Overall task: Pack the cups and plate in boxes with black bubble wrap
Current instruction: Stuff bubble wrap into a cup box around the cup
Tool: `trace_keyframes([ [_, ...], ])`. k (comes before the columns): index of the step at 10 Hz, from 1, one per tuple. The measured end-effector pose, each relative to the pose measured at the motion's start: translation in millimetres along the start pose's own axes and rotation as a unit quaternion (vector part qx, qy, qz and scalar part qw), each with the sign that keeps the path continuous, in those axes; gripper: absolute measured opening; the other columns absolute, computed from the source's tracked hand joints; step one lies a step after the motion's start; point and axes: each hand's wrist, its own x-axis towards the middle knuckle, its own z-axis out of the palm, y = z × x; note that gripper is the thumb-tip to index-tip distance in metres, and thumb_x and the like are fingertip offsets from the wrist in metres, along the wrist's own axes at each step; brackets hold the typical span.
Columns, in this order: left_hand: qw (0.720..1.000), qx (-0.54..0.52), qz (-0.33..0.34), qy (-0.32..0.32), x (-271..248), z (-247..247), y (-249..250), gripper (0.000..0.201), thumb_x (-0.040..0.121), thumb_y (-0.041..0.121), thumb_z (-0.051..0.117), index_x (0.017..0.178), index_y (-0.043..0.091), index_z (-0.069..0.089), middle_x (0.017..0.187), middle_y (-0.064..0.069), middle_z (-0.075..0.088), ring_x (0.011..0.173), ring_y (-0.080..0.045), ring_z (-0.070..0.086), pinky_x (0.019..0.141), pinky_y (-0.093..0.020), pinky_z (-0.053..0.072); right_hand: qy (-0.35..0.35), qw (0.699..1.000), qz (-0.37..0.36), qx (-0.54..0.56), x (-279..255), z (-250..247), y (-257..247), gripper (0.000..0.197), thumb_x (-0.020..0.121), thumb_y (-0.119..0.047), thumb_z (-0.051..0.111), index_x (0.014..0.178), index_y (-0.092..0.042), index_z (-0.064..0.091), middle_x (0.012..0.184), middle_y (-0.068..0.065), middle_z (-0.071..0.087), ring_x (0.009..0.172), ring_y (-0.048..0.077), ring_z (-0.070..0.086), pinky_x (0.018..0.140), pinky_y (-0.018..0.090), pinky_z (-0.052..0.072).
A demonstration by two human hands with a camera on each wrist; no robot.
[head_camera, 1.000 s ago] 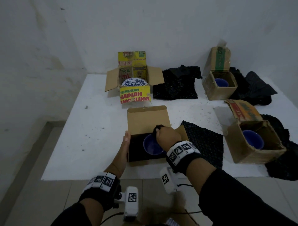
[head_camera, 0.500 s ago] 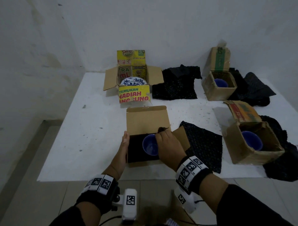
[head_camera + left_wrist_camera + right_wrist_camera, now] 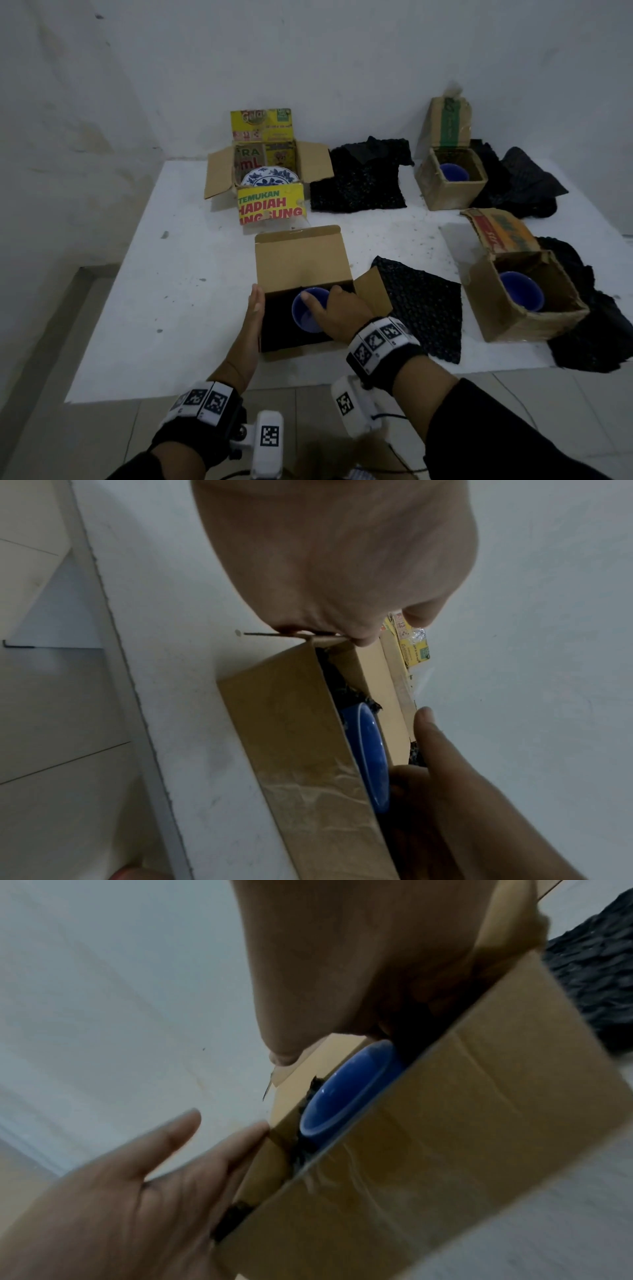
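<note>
An open cardboard box (image 3: pixel 298 260) lined with black bubble wrap (image 3: pixel 277 329) stands near the table's front edge, its lid flap upright. A blue cup (image 3: pixel 308 313) sits in it, mouth up. My right hand (image 3: pixel 337 310) grips the cup, thumb across the rim and fingers curled down its right side. In the right wrist view those fingers dip beside the cup (image 3: pixel 346 1088), between it and the box (image 3: pixel 445 1137). My left hand (image 3: pixel 255 308) lies flat against the box's left wall, fingers straight. The left wrist view shows its fingertips at the box's (image 3: pixel 291 723) far corner, next to the cup (image 3: pixel 368 750).
A blue-patterned plate (image 3: pixel 269 176) stands in a yellow printed box (image 3: pixel 270 207) at the back. Two more boxes (image 3: pixel 448 192) (image 3: pixel 513 325) on the right each hold a blue cup. Black bubble wrap sheets (image 3: pixel 359 181) (image 3: pixel 421 301) lie between them. Walls close the left and back.
My right hand has let go of the wrap at the cup's far edge and drawn back over the cup, thumb now on its rim. The left hand has stayed against the box.
</note>
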Motion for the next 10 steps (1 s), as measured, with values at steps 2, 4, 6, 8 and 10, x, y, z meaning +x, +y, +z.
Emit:
trace_keyframes([
  [2,0.999,0.036,-0.031,-0.002,-8.6,-0.5,4.7,0.073,0.083,0.077,0.030,0.144,0.036,0.028,0.151,0.016,0.025,0.141,-0.006,0.021,0.118,-0.037,0.017,-0.015,0.993,-0.034,-0.114,-11.3,-18.2,-13.2,0.058,0.095,-0.057,0.031,0.097,-0.004,0.055,0.097,0.012,0.052,0.080,0.025,0.052,0.068,0.037,0.046],
  [4,1.000,0.020,0.008,-0.014,-1.3,-3.6,-3.8,0.093,0.069,0.074,0.032,0.148,0.030,0.011,0.156,0.015,0.008,0.143,-0.002,0.008,0.120,-0.040,0.006,0.044,0.989,-0.100,-0.099,-36.0,25.2,4.3,0.099,0.081,-0.074,0.004,0.148,-0.002,0.007,0.155,0.021,0.010,0.144,0.032,0.007,0.118,0.038,0.013],
  [6,0.999,0.029,0.017,-0.005,2.8,-2.1,-11.8,0.079,0.079,0.063,0.024,0.148,0.028,0.008,0.157,0.014,0.005,0.142,-0.001,0.006,0.120,-0.035,0.005,0.015,0.997,-0.069,-0.016,-30.6,28.9,11.7,0.100,0.078,-0.082,0.013,0.150,-0.015,-0.008,0.156,0.020,0.006,0.145,0.031,0.003,0.116,0.040,0.014],
  [8,0.996,0.080,0.036,0.015,3.9,1.2,-8.6,0.075,0.080,0.054,0.021,0.148,0.024,0.009,0.157,0.010,0.004,0.144,-0.005,0.004,0.120,-0.036,0.004,-0.048,0.996,-0.070,-0.020,-27.5,13.8,9.1,0.081,0.093,-0.060,0.032,0.150,-0.021,-0.009,0.156,0.022,0.004,0.145,0.033,0.002,0.116,0.043,0.019],
  [10,0.956,0.259,0.077,0.114,9.1,15.1,1.3,0.068,0.088,0.050,0.026,0.147,0.017,0.024,0.156,-0.003,0.019,0.144,-0.017,0.012,0.119,-0.037,0.010,0.032,0.986,-0.163,-0.018,-39.9,-9.6,20.7,0.063,0.095,-0.042,0.042,0.147,-0.013,0.021,0.149,0.016,0.028,0.137,0.030,0.028,0.106,0.036,0.034],
])
